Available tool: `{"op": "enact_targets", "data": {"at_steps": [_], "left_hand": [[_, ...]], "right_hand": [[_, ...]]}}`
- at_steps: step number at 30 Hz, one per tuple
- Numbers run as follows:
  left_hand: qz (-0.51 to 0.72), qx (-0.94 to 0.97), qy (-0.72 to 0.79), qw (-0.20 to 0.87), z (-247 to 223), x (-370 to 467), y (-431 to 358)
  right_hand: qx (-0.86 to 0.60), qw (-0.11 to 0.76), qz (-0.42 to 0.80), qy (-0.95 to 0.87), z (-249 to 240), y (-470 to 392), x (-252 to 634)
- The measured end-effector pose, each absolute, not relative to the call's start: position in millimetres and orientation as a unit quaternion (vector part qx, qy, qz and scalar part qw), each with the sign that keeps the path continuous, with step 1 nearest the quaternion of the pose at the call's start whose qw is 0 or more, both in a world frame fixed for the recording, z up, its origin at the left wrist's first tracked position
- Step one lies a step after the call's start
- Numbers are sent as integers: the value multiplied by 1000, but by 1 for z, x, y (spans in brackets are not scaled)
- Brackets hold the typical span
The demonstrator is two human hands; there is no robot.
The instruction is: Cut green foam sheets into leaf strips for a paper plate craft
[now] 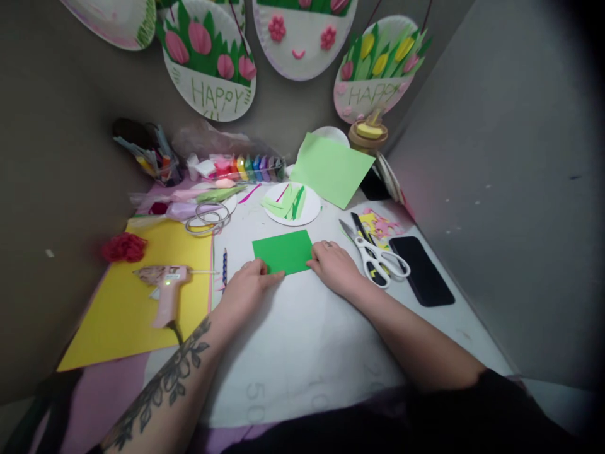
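Observation:
A bright green paper rectangle [284,251] lies on the white table cover, tilted slightly. My left hand [251,277] is at its lower left corner, thumb stretched along the bottom edge and the other fingers curled on the paper. At the right edge, my right hand [329,261] pinches the paper between thumb and curled fingers. Beyond the paper is a white plate [314,207] with green paper strips. White-handled scissors [373,252] lie just right of my right hand, and a dark blue pencil [224,268] lies left of my left hand.
A pink glue gun [169,293] rests on yellow paper [118,315] at left, its cord running near my left forearm. A black phone [423,271] lies at right. Light green paper [333,167], clay sticks [255,168] and a pen holder [163,164] stand behind, below hanging decorated plates [212,94].

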State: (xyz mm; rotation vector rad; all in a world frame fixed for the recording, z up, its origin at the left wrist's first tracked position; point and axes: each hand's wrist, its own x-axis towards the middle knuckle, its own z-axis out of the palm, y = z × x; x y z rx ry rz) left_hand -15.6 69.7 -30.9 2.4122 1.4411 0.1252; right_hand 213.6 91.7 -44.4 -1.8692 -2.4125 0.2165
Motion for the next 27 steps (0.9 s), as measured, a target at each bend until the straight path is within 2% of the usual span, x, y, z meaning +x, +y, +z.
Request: {"op": "enact_targets", "data": {"at_steps": [3,8,10,20,27], "left_hand": [[43,851,500,157,-35,-17,68],[40,856,498,131,-35,-16,66],[31,855,503,121,-32,-15,66],[-105,828,548,66,-2,-23,55],[-125,832,538,57,5,-17,53]], "right_hand": [[-573,63,62,-815,-50,91,214],[-375,100,-4,-922,-56,84,213],[-345,96,-24,-934,-53,81,210],[-515,-10,-13,-857,-30,63,210],[-494,32,-51,-867,-42,61,196]]}}
